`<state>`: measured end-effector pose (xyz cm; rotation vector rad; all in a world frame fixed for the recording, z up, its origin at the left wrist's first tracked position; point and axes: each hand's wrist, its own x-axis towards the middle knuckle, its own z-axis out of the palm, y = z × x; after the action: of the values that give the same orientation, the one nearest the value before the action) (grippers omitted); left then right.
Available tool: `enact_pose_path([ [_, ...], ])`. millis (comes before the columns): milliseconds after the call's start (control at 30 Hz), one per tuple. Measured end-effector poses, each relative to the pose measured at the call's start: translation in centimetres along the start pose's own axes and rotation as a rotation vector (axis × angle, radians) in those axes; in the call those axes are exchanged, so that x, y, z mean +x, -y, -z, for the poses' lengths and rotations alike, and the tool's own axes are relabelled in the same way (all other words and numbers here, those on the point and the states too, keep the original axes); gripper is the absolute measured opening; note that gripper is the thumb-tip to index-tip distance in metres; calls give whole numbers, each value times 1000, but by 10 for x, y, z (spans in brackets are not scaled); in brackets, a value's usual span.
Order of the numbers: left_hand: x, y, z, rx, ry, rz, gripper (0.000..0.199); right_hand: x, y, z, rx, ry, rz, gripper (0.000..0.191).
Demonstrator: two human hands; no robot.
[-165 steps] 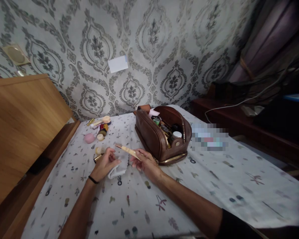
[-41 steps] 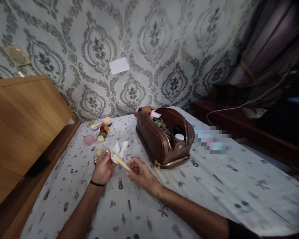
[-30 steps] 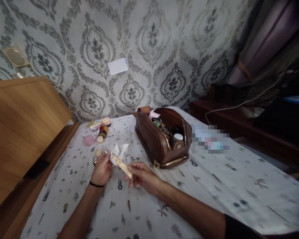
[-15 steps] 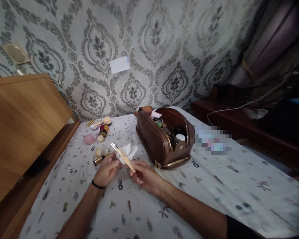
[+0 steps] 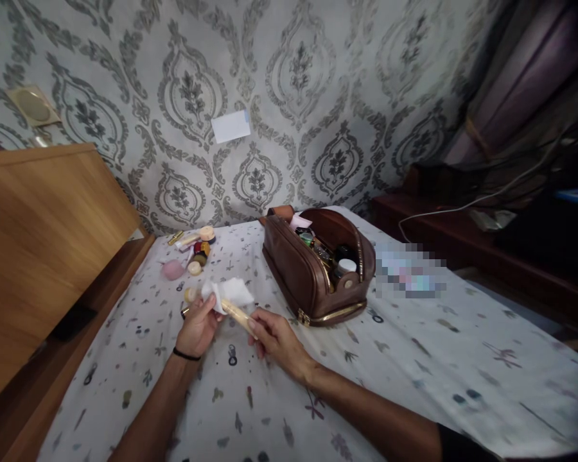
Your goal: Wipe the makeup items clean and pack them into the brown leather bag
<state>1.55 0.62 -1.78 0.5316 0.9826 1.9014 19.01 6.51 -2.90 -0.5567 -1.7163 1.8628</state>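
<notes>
A white wipe (image 5: 238, 292) is pinched in my left hand (image 5: 200, 327), folded round the far end of a slim cream-gold cosmetic tube (image 5: 235, 313). That covered end is hidden. The near end of the tube is gripped between the thumb and fingers of my right hand (image 5: 274, 337). Just beyond my left hand lie a small pale-yellow jar (image 5: 191, 294) and a dark and gold tube (image 5: 185, 312), mostly hidden by the hand. An unzipped brown leather toiletry bag (image 5: 298, 269), filled with cosmetics, stands to the right of my hands.
Toward the wall lie a pink sponge-like piece (image 5: 173, 269), a peach-lidded jar (image 5: 207, 234), a gold tube (image 5: 176, 237) and other small cosmetics. A wooden panel (image 5: 52, 212) borders the patterned sheet (image 5: 250, 410) on the left. A blurred-out item lies right of the bag.
The white wipe has come over the tube's silvery far end and now wraps it. My left hand has shifted slightly left, covering more of the dark and gold tube.
</notes>
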Motion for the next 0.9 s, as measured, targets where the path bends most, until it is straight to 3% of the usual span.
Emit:
enact_pose_path([
  [333,-1,0,-2,1,36,-1,24,5,-1,0,505,193,-366,50],
  [400,0,1,-2,-16,21,-7,24,4,-2,-1,446,171,-321,50],
  [500,1,0,-3,-44,-20,-19,25,1,-3,-2,192,68,-135,49],
  [633,2,0,-2,-44,-51,-22,22,-1,-5,-2,-122,-67,52,29],
  [700,3,1,-1,-32,-51,-26,23,-1,-5,-1,-136,-52,55,26],
  [900,3,3,1,-23,-14,-15,21,0,-3,-2,88,108,-70,44],
])
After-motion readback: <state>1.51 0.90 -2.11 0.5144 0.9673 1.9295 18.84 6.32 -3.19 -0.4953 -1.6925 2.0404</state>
